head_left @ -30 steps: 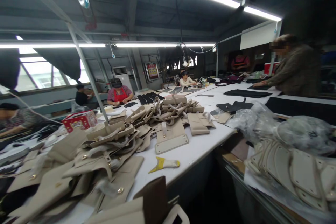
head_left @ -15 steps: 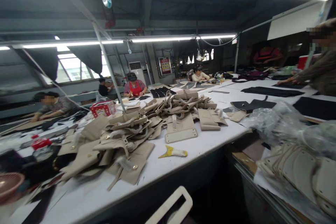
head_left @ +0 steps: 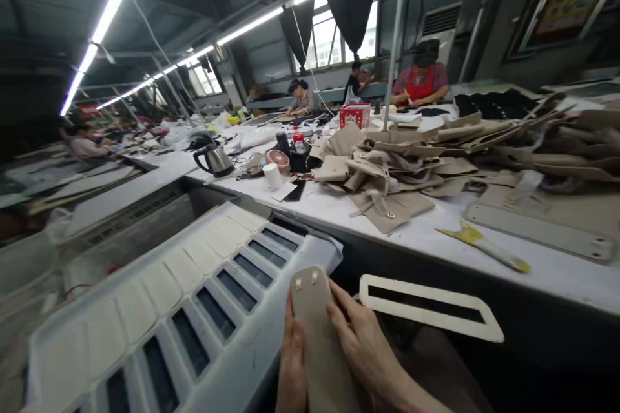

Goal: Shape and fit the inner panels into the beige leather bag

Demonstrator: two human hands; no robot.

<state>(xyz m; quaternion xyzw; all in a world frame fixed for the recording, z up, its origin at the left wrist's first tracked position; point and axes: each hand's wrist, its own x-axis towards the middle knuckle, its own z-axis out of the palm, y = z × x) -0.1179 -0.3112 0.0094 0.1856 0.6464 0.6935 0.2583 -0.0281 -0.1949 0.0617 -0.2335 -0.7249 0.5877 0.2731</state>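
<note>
1. Framed poster in red and yellow [head_left: 566, 3] on the far wall, upper right: it carries lettering, all too blurred to read
2. Small red printed cardboard box [head_left: 355, 115] on the long white worktable [head_left: 431, 235]: white markings show, none legible
3. No other word, brand, label or number can be read anywhere
</note>
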